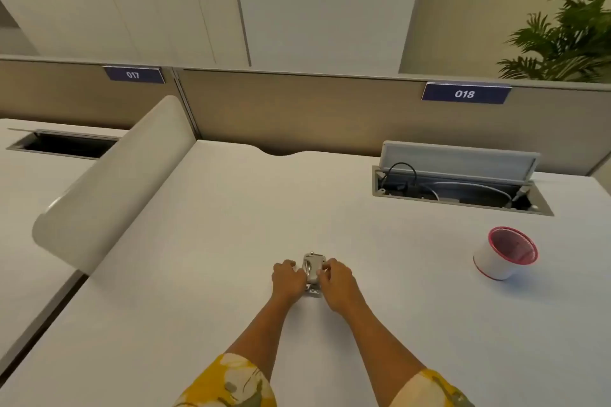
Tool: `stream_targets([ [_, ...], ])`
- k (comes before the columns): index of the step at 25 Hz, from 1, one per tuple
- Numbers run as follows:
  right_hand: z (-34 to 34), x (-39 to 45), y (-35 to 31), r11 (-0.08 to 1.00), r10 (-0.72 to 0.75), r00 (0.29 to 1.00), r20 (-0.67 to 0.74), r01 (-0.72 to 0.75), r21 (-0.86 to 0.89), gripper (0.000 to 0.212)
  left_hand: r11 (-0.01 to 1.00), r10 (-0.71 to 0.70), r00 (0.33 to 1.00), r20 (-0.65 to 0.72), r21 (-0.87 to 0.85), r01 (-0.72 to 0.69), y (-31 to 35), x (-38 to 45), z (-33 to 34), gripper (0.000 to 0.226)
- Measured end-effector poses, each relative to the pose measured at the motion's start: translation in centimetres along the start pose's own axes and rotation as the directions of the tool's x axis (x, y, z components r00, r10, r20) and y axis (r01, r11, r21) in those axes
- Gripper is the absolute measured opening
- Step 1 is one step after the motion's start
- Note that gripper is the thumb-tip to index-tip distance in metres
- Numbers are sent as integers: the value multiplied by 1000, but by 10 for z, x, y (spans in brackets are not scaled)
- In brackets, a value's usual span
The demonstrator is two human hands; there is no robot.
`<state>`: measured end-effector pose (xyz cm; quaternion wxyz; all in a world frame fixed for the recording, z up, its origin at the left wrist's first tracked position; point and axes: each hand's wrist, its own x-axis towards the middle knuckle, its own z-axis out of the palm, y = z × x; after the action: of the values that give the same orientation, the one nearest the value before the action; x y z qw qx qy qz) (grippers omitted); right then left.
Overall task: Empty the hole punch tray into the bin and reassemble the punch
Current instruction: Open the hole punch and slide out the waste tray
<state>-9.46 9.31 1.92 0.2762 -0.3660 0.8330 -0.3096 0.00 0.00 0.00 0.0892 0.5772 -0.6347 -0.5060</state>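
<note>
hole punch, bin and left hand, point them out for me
hole punch (313, 266): head view, its pale top.
bin (492, 264): head view, white outer wall.
left hand (287, 279): head view, back of the hand.

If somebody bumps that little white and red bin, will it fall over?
Probably quite easily. The bin looks small and thin-walled, so it is likely light. It seems narrower at the base than at its red rim, which makes it tippy, and it already appears to lean. Being round, it might roll across the smooth desk if knocked over.

Tabletop (231, 225) is open around both hands; bin (504, 253) stands well right, open cable hatch (463, 190) beyond it.
</note>
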Motion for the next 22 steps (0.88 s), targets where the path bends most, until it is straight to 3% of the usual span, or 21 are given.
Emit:
stream_targets([
  [5,19,3,-6,980,159,987,-28,-155,123,23,992,-65,996,67,-105,71,11,-13,-6,51],
  [9,21,7,-1,944,237,971,-13,-227,241,23,990,-49,991,127,-122,65,11,-13,-8,30],
  [12,8,2,2,941,217,976,11,-212,263,21,987,-52,992,117,-144,69,1,-5,-5,39],
  [15,-9,-6,4,930,192,981,10,-185,318,21,963,-54,985,161,-253,94,4,-8,-1,24],
  [22,-39,-21,24,868,195,978,-71,-138,478,25,864,9,968,252,-490,119,25,-28,20,21],
])
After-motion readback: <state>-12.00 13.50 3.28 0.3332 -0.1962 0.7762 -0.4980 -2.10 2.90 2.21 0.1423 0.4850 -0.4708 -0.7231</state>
